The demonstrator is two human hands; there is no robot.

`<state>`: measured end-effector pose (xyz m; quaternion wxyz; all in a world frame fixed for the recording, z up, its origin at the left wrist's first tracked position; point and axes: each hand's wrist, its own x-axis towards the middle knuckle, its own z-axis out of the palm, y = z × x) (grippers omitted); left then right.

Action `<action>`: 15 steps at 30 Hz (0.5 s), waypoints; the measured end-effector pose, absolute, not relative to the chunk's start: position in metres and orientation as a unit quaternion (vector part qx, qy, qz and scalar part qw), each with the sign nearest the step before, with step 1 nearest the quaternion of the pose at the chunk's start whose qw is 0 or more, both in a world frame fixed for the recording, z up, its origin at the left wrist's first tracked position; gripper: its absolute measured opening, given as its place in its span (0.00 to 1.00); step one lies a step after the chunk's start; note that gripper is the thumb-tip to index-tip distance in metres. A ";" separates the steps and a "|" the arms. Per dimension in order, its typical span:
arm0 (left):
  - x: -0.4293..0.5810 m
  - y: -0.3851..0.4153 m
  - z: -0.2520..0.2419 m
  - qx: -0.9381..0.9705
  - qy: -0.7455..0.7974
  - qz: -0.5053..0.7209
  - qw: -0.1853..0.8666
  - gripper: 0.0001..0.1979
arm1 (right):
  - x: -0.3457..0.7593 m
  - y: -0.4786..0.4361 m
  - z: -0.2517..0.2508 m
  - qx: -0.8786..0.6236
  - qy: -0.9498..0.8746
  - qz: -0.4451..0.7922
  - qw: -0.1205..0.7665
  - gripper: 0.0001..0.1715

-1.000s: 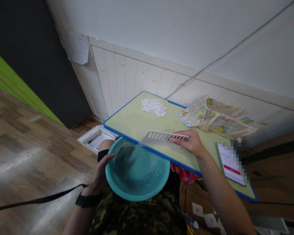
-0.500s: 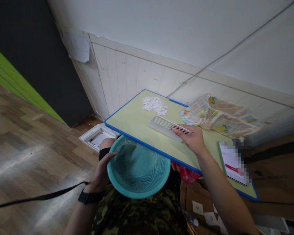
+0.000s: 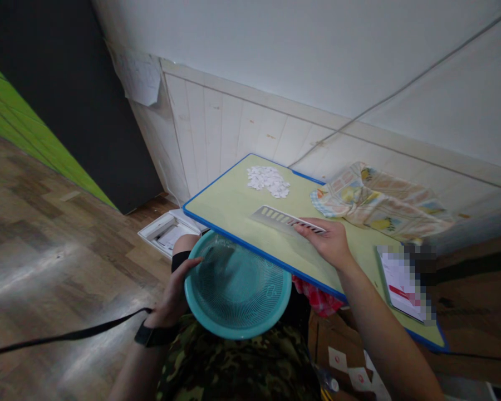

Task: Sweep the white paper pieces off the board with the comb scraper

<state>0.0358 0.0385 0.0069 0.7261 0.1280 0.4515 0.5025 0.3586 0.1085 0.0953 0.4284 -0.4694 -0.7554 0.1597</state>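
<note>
My left hand [image 3: 178,289] grips the left rim of a turquoise plastic mesh basket [image 3: 239,328], thumb over the edge. The basket rests on my lap, partly under the table edge, and no contents show in it. Over the pale yellow table [image 3: 217,197], my right hand [image 3: 329,240] is closed on one end of a flat white slotted plate [image 3: 271,216], which is tilted. Whether its lower edge touches the tabletop I cannot tell. Beyond the plate lies a loose pile of small white paper-like pieces [image 3: 268,181], apart from it.
A patterned cloth [image 3: 376,200] lies at the table's back right, and a phone or tablet [image 3: 401,284] on its right end. An open white box [image 3: 169,231] stands on the floor at left. Red checked fabric [image 3: 317,298] hangs below the table, above cardboard [image 3: 338,334].
The slotted plate has tipped flatter in my right hand, and its far edge sits slightly lower. My left hand keeps its hold on the basket. The view has shifted slightly.
</note>
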 end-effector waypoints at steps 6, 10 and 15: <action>0.036 0.038 0.013 0.112 0.464 0.501 0.722 0.08 | 0.354 0.110 0.088 -0.452 -0.786 0.140 0.397 0.12; 0.035 0.040 0.015 0.099 0.464 0.495 0.728 0.08 | 0.352 0.097 0.093 -0.445 -0.797 0.145 0.381 0.11; 0.032 0.041 0.011 0.090 0.461 0.502 0.726 0.07 | 0.350 0.075 0.098 -0.434 -0.802 0.170 0.373 0.12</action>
